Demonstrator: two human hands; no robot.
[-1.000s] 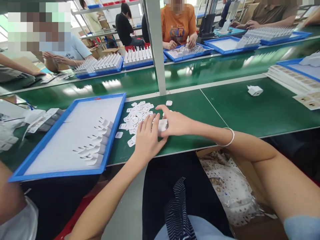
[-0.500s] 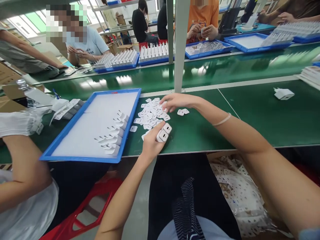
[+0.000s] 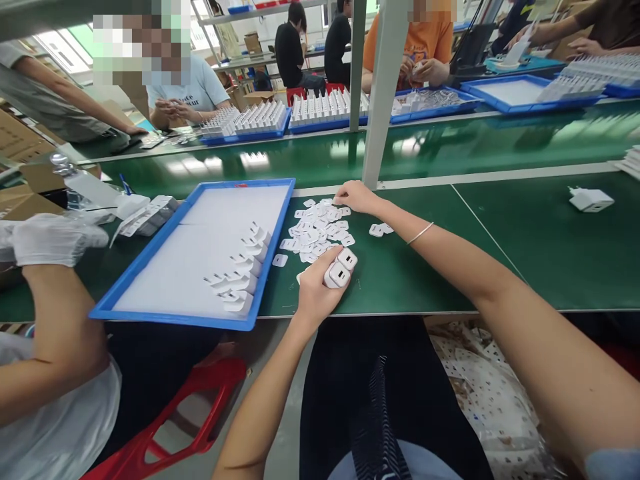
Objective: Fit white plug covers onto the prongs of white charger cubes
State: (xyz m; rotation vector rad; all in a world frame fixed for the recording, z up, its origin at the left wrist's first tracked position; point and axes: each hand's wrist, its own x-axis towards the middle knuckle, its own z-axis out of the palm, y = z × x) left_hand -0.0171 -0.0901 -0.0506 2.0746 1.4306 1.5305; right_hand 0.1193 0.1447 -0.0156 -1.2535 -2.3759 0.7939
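My left hand (image 3: 316, 293) is wrapped round two white wall chargers (image 3: 338, 274), their port ends facing up toward me. Just beyond it lies a loose pile of small white cover plates (image 3: 315, 232), each with a port slot. At the pile's far edge my right hand (image 3: 358, 197) reaches down, fingers drawn together at the plates; whatever is between the fingertips is too small to make out. A couple of separate plates (image 3: 377, 230) lie right of the pile, under my right forearm.
A blue-rimmed tray (image 3: 170, 322) at left holds several white chargers (image 3: 239, 283), prongs up. One charger (image 3: 591, 199) lies far right. A gloved co-worker's hand (image 3: 50, 240) is at the left. A post (image 3: 383, 100) rises behind the pile; people sit across the green bench.
My right hand has gone from spread, blurred fingers over the pile to fingers drawn together at its far edge. The left hand still holds the chargers. The view has shifted slightly.
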